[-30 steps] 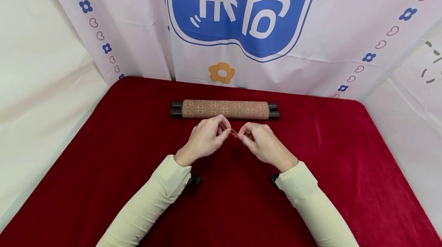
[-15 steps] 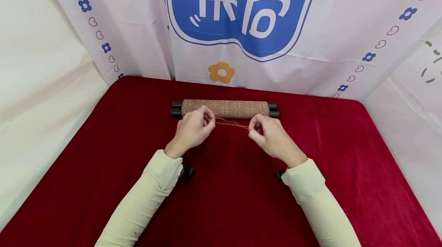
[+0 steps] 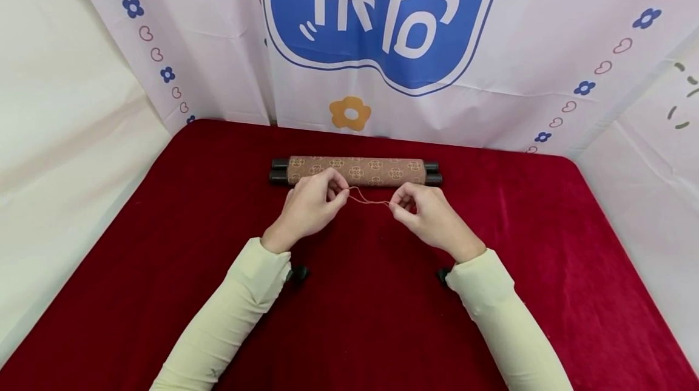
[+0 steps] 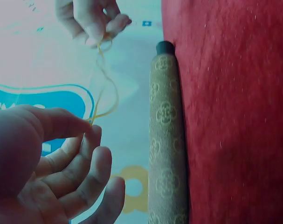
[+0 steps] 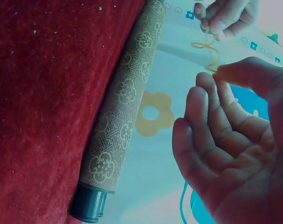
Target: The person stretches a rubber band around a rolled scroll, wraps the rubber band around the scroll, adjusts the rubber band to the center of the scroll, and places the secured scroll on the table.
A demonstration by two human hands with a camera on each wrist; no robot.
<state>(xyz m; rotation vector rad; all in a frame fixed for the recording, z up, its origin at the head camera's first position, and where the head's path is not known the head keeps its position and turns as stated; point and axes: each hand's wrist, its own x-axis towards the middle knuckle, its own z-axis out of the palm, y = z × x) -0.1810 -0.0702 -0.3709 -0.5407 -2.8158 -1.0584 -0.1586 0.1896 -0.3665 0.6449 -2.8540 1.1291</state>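
Between the two hands a thin orange-yellow string (image 3: 366,200) hangs slightly slack, looping near the left fingers. My left hand (image 3: 308,203) pinches one end of it between thumb and forefinger, as the left wrist view also shows the string (image 4: 114,100). The other end is pinched by my right hand (image 3: 434,218). Just beyond the hands lies a rolled scroll (image 3: 377,171), brown with a gold flower pattern and dark rod ends. Both hands are in front of the scroll, the left one covering a little of its front edge in the head view.
A dark red velvet cloth (image 3: 360,318) covers the table. Behind it hangs a white curtain (image 3: 229,75) with a blue emblem and flowers. Pale fabric walls (image 3: 82,136) rise at both sides.
The hands have drawn apart from near touching, stretching the string out between them. Over the last half second they came slightly closer and the string slackened. The scroll stayed put.
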